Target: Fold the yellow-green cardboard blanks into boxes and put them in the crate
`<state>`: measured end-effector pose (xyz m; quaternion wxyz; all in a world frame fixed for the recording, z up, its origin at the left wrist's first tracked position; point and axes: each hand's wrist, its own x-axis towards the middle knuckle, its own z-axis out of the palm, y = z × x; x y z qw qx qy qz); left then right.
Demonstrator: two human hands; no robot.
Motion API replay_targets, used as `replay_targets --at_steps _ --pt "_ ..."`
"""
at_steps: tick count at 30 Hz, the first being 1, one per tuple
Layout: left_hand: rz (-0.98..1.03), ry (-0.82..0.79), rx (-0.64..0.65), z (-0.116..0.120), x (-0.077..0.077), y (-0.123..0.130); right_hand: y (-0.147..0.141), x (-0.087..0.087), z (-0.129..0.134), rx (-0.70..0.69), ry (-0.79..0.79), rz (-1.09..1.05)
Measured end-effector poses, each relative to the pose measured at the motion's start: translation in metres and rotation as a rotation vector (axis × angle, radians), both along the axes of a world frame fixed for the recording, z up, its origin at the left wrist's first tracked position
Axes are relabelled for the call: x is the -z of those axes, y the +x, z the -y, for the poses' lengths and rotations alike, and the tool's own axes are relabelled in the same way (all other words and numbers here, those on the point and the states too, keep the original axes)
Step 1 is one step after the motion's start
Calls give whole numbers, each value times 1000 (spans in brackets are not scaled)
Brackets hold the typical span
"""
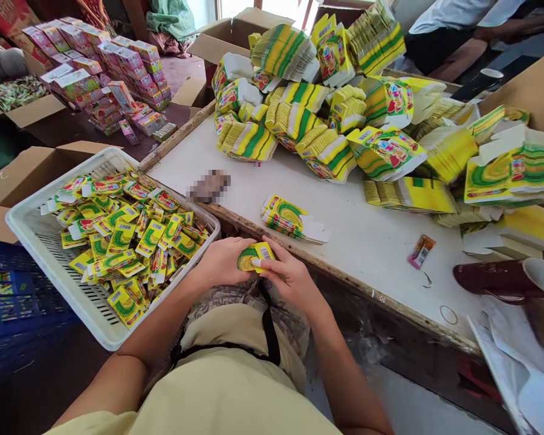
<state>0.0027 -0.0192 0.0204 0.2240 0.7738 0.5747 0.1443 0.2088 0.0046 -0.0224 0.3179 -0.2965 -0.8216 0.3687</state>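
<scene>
Between my two hands, close to the table's front edge, is a small yellow and green printed carton point(248, 258). My left hand point(224, 260) grips its left side, fingers closed round it. My right hand point(288, 275) pinches the end that bears a barcode, thumb across the face. Just beyond them on the table lies a small stack of flat cartons point(286, 217), with white flaps showing at the right. To my left, a white plastic basket point(20, 211) holds many small cartons of the same print, heaped loosely.
Bundles of flat cartons point(294, 115) are piled along the back of the white table point(240, 181). A maroon mug point(485, 279) lies on its side at right, near a small sachet point(420, 251). Pink boxes point(136, 72) are stacked far left. Another person point(457, 36) sits at back right.
</scene>
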Motion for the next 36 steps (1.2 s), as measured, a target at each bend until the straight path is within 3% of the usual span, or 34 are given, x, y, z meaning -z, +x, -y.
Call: replay_targets --at_steps 5,8,10,14,16,20,22,25,29,31,34,36 --pt "-151 60 -23 4 1 9 -22 5 14 203 -84 -86" --pt "-125 55 -45 7 2 -8 -26 9 8 190 -135 -158" --pt "-165 17 -106 8 1 -35 -19 12 -10 271 -119 -158" --pt "-446 42 -433 9 -2 -94 8 27 -66 694 72 40" --pt "-414 50 -476 9 1 -105 18 37 -86 731 91 164" --pt "-69 -48 -225 5 13 -77 22 46 -96 728 131 214" --pt "138 -124 -140 2 22 -51 20 40 -88 746 115 145" --pt "535 -212 -123 -4 33 -13 9 23 -63 682 -37 -60" --pt "1099 -151 -230 -11 37 28 -20 8 -16 314 -361 -304" --pt "1254 -71 -367 -13 33 41 -36 6 4 237 -494 -428" --pt "1287 104 -582 -16 27 48 -53 6 23 227 -610 -549" --pt "1197 196 -649 -18 26 46 -59 7 27 221 -642 -550"
